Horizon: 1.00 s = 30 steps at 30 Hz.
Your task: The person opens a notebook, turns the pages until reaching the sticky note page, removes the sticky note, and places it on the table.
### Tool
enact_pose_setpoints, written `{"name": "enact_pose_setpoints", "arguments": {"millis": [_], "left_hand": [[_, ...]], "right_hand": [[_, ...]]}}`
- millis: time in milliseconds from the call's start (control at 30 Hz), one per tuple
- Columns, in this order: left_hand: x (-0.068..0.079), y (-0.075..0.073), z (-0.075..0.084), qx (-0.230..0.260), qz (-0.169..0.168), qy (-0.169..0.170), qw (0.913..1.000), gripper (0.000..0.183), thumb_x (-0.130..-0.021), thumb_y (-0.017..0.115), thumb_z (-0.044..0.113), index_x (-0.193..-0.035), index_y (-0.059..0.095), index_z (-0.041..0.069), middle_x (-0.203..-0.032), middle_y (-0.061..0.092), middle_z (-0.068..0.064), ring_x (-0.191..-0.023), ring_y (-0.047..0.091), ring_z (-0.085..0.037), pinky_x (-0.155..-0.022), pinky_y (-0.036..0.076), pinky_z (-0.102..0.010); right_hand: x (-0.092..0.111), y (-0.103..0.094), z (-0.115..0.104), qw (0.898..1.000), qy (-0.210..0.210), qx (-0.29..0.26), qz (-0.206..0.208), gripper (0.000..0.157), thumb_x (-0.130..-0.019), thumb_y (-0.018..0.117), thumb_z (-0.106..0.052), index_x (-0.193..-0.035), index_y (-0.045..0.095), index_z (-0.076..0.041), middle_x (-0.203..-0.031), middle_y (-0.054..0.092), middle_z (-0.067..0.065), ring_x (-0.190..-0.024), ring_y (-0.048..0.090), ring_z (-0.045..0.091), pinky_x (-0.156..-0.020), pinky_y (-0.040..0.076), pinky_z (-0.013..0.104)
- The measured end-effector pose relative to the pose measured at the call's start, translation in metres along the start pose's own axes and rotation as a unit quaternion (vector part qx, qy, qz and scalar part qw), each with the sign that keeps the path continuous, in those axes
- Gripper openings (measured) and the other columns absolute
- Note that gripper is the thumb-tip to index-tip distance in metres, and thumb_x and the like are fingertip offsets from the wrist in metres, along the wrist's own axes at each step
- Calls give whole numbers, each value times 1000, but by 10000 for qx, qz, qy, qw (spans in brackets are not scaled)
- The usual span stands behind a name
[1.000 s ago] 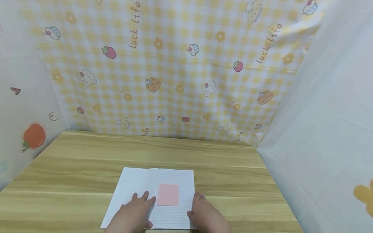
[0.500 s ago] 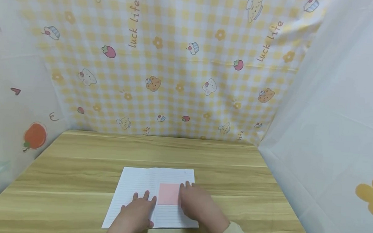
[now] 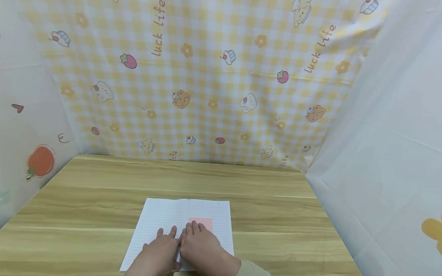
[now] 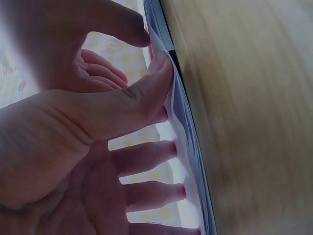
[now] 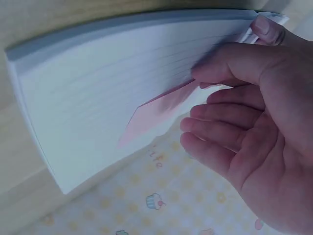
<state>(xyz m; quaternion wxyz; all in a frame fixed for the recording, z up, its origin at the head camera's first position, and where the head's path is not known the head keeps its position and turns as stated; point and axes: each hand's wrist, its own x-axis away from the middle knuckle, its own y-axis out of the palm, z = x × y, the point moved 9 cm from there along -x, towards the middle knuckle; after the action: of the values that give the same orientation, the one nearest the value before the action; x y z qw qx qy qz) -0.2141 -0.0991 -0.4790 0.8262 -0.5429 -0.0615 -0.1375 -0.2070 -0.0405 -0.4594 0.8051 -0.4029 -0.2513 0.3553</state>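
Note:
A lined notebook [image 3: 163, 215] lies open and flat on the wooden table. On its right page sits a square pink sticky note [image 3: 206, 223], its lower part covered in the head view by my right hand [image 3: 204, 249]. The fingers of that hand are extended near the centre fold; in the right wrist view its thumb meets the lower edge of the note [image 5: 154, 113]. My left hand [image 3: 159, 251] rests on the left page with fingers spread, fingertips on the paper and thumb by the fold at the near edge. Both hands sit side by side.
The wooden table [image 3: 276, 221] extends to both sides of the notebook and behind it. A yellow checked cloth [image 3: 204, 80] hangs at the back, with white sheets at the left [image 3: 20, 127] and right [image 3: 389, 119].
My right hand has moved left from the notebook's right edge, across the pink sticky note, to the centre fold beside my left hand. The left hand and the notebook have stayed nearly still.

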Motion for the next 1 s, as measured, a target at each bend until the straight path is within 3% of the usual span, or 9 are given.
{"name": "enact_pose_setpoints", "arguments": {"millis": [267,433,733,1000], "left_hand": [[-1,0,-1,96,-28,-8,10000,77,-74,96,21,-144,67,8,-158,51,-30,-143,40,-71,-93,36,-94],[-2,1,-2,89,-51,-24,9999,76,-74,96,22,-143,67,7,-158,52,-30,-143,40,-70,-94,36,-94],[-2,2,-3,138,-44,-33,9999,77,-73,95,20,-143,67,8,-158,51,-31,-143,39,-70,-94,36,-94],[-1,2,-3,126,-61,-44,9999,76,-74,95,20,-143,67,6,-158,51,-32,-143,39,-70,-94,35,-94]], "right_hand": [[-8,10,1,9989,39,-128,-445,39,-109,62,-31,-146,65,-21,-148,67,-3,-136,65,12,-110,56,29],[-10,12,2,9988,93,-130,-460,40,-108,63,-32,-147,64,-20,-146,68,-3,-132,68,12,-105,59,28],[-10,21,14,9910,917,-814,-527,43,-110,57,-28,-150,60,-10,-144,71,3,-131,69,15,-101,61,29],[-10,21,18,9891,1141,-859,-365,38,-110,58,-24,-143,66,-8,-135,75,6,-126,73,16,-94,64,30]]}}
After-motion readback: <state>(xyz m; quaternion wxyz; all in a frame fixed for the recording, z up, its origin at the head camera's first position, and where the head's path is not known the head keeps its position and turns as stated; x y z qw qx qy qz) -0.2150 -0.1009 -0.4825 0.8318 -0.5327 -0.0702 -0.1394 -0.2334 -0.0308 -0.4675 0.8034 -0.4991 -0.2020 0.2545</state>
